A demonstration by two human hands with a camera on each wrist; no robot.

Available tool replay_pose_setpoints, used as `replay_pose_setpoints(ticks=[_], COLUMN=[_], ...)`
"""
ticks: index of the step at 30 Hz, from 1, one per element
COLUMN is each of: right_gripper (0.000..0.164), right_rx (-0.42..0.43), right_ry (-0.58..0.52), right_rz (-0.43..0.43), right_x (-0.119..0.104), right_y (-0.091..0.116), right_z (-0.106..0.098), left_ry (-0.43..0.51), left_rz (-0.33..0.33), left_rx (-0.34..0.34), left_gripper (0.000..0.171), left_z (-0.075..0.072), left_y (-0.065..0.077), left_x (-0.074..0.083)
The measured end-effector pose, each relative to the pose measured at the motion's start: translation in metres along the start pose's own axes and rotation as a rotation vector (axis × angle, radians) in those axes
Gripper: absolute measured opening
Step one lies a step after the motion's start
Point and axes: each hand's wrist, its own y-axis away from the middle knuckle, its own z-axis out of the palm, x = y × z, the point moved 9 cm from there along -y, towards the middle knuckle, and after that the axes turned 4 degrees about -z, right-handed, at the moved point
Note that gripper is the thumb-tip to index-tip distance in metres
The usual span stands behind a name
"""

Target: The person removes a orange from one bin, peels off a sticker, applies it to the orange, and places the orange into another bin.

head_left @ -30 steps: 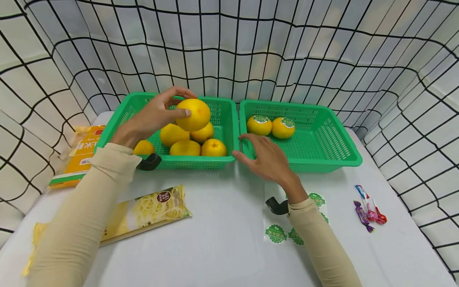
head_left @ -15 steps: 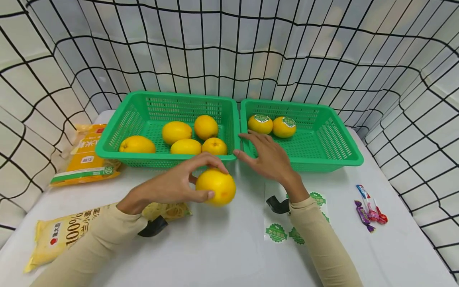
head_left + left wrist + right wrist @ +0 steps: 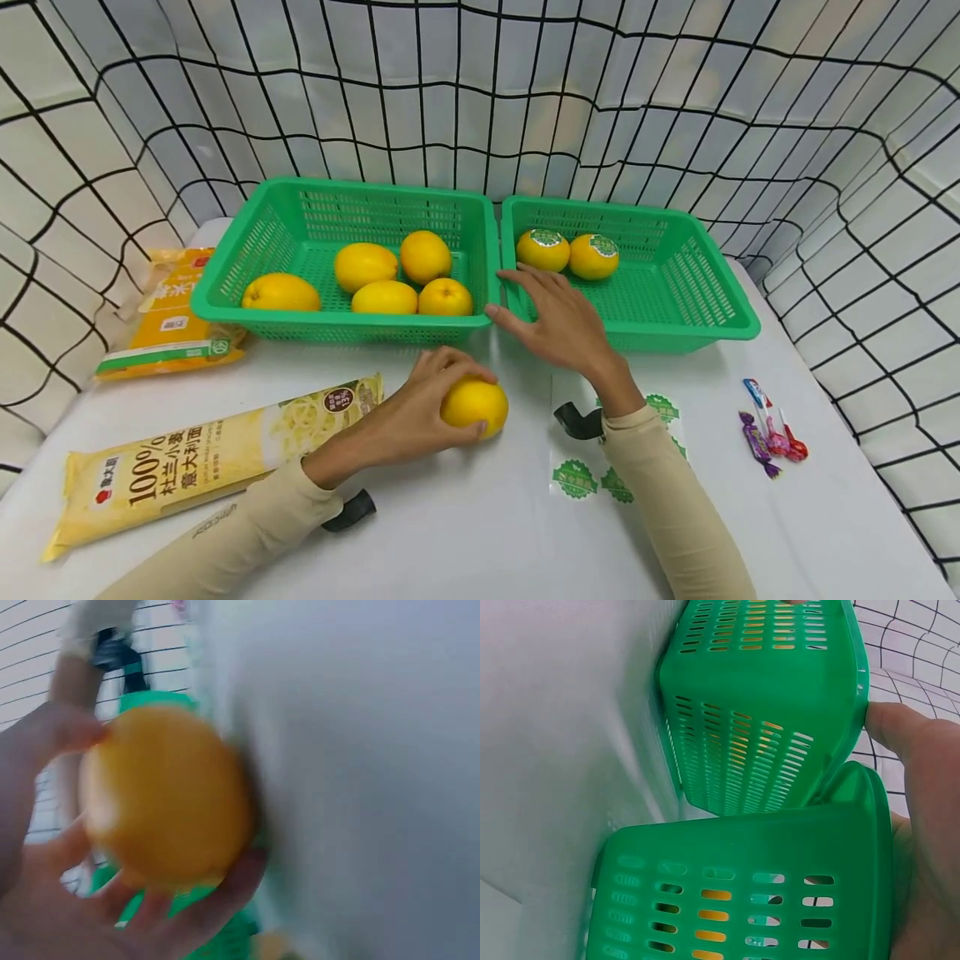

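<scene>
My left hand grips a round orange low over the white table, in front of the left basket. In the left wrist view that orange sits between thumb and fingers and looks blurred; whether it touches the table, I cannot tell. My right hand rests at the adjoining rims of two green baskets, its thumb against the left basket's corner. Several yellow fruits lie inside the left basket. Two oranges with green-and-white stickers lie in the right basket.
Under my right forearm lies a sheet of green round stickers. A pasta packet and an orange bag are at the left. Several wrapped sweets lie at the right. Black netting encloses the table's back and sides.
My left hand has brought the orange out of the left basket, forward and down toward the table. The right hand has stayed at the rims.
</scene>
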Motion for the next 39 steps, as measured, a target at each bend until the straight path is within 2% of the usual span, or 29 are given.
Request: replay_pose_setpoints(ticks=[4, 9, 14, 19, 21, 24, 27, 29, 31, 33, 39], right_gripper=[0.068, 0.068, 0.064, 0.058, 0.057, 0.053, 0.038, 0.025, 0.015, 0.009, 0.018], right_rx=[0.005, -0.003, -0.002, 0.016, 0.049, 0.142, 0.227, 0.239, 0.192, 0.091, -0.376], right_ry=[0.005, 0.007, -0.038, -0.174, -0.211, -0.243, -0.245, -0.235, -0.225, -0.228, -0.304], right_rz=[-0.001, 0.001, -0.015, -0.065, -0.083, -0.119, -0.153, -0.171, -0.179, -0.176, -0.08], right_x=[0.0, 0.002, 0.0, -0.003, -0.005, -0.008, -0.012, -0.013, -0.012, -0.008, 0.015], right_y=[-0.001, -0.001, -0.001, 0.002, 0.004, 0.011, 0.026, 0.041, 0.057, 0.074, 0.119], right_z=[-0.001, -0.001, -0.004, -0.014, -0.023, -0.041, -0.057, -0.06, -0.057, -0.046, 0.008], left_ry=[-0.005, -0.017, -0.006, 0.01, 0.02, 0.038, 0.05, 0.06, 0.075, 0.088, 0.103], left_rz=[0.024, 0.025, 0.012, 0.012, 0.005, -0.006, -0.02, -0.031, -0.041, -0.048, -0.056], left_rx=[-0.077, -0.112, -0.057, 0.001, 0.003, -0.001, -0.011, -0.02, -0.028, -0.034, -0.041], left_gripper=[0.053, 0.06, 0.063, 0.062, 0.062, 0.062, 0.062, 0.062, 0.063, 0.062, 0.062], left_z=[-0.004, -0.006, -0.006, -0.007, -0.008, -0.008, -0.007, -0.006, -0.005, -0.005, -0.007], left_y=[0.001, -0.001, -0.003, -0.005, -0.005, -0.005, -0.004, -0.004, -0.004, -0.004, -0.005], left_x=[0.002, -0.001, -0.005, -0.008, -0.009, -0.012, -0.015, -0.017, -0.019, -0.019, -0.019])
